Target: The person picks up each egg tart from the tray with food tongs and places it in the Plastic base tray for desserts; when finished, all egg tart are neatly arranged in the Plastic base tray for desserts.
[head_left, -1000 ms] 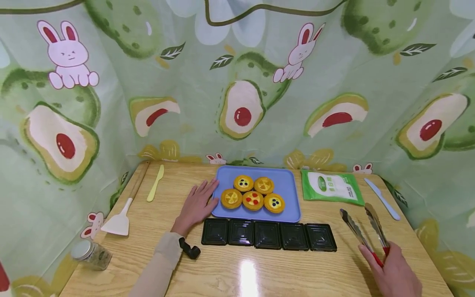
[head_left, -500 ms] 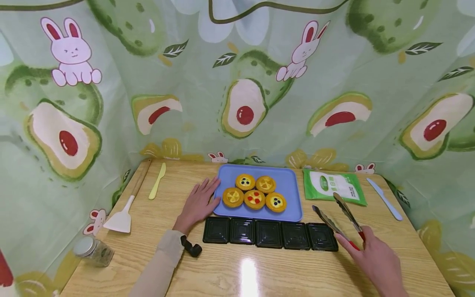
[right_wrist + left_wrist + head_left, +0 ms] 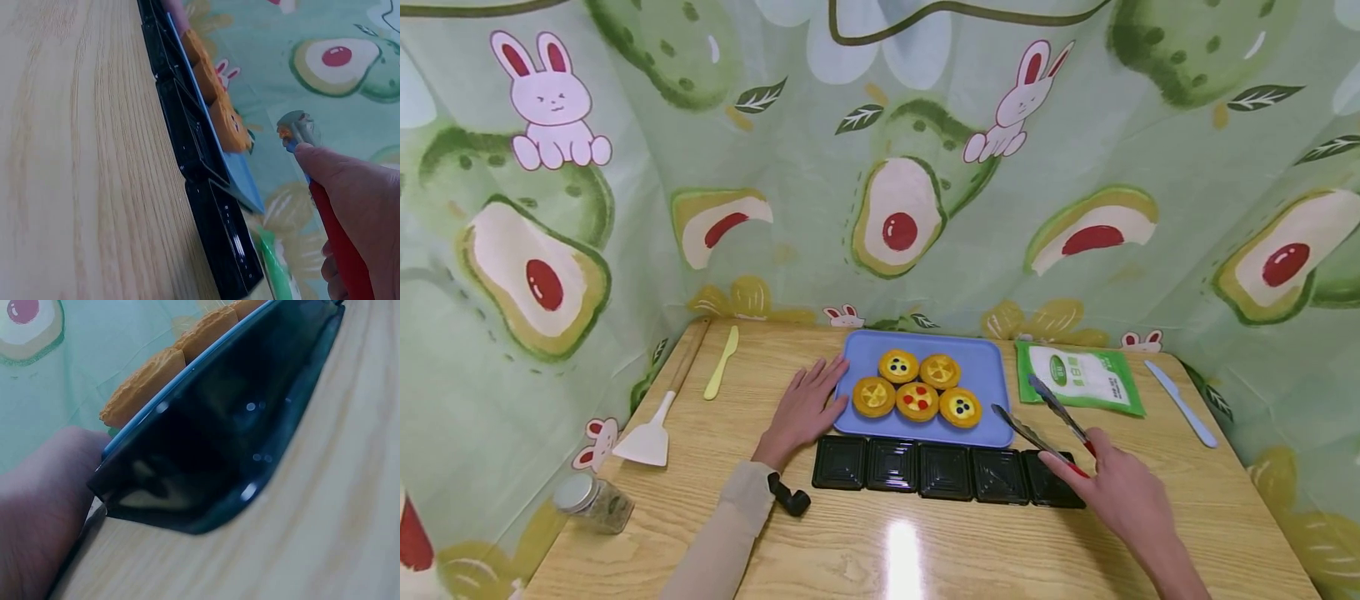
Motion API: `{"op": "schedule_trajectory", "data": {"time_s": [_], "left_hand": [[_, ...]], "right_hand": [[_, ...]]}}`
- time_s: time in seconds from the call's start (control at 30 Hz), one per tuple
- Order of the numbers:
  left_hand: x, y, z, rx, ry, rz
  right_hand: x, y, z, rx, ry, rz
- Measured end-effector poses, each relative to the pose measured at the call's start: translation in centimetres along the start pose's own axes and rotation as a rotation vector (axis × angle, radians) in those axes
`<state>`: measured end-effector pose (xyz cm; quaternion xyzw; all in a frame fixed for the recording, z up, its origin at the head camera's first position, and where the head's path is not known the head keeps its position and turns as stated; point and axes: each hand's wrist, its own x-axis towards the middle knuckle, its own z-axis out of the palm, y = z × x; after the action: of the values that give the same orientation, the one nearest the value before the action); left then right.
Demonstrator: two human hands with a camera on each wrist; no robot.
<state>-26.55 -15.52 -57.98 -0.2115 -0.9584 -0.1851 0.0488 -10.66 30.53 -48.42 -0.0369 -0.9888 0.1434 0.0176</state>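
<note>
A blue tray (image 3: 979, 360) holds several round yellow tarts (image 3: 917, 401) with fruit on top. My left hand (image 3: 806, 410) lies flat on the table, fingers straight, touching the tray's left edge (image 3: 119, 445). My right hand (image 3: 1122, 493) grips metal tongs (image 3: 1043, 417) by their red handles (image 3: 337, 245). The tongs' tips are spread apart, just right of the tray's front right corner. A row of several black square trays (image 3: 946, 473) lies in front of the blue tray; in the right wrist view the black trays (image 3: 206, 187) run along the tray's edge.
A green-and-white packet (image 3: 1081, 377) lies right of the tray, a pale blue knife (image 3: 1180, 402) beyond it. At left are a yellow knife (image 3: 721, 362), a white spatula (image 3: 655, 421) and a glass jar (image 3: 593, 502). A patterned cloth (image 3: 880, 158) walls the table.
My right hand has carried the tongs left and forward, from the table's right side to the tray's front right corner. The left hand has stayed put.
</note>
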Motion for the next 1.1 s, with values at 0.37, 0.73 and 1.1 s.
{"op": "schedule_trajectory", "data": {"time_s": [0.37, 0.73, 1.1], "left_hand": [[0.0, -0.2, 0.2, 0.007, -0.018, -0.011], [0.1, -0.3, 0.2, 0.006, -0.005, -0.002], [0.0, -0.3, 0.1, 0.003, -0.002, 0.008]], "right_hand": [[1.3, -2.1, 0.9, -0.088, -0.07, -0.042], [1.9, -3.7, 1.6, -0.156, -0.053, -0.08], [2.4, -4.4, 2.5, -0.212, 0.003, -0.125]]}}
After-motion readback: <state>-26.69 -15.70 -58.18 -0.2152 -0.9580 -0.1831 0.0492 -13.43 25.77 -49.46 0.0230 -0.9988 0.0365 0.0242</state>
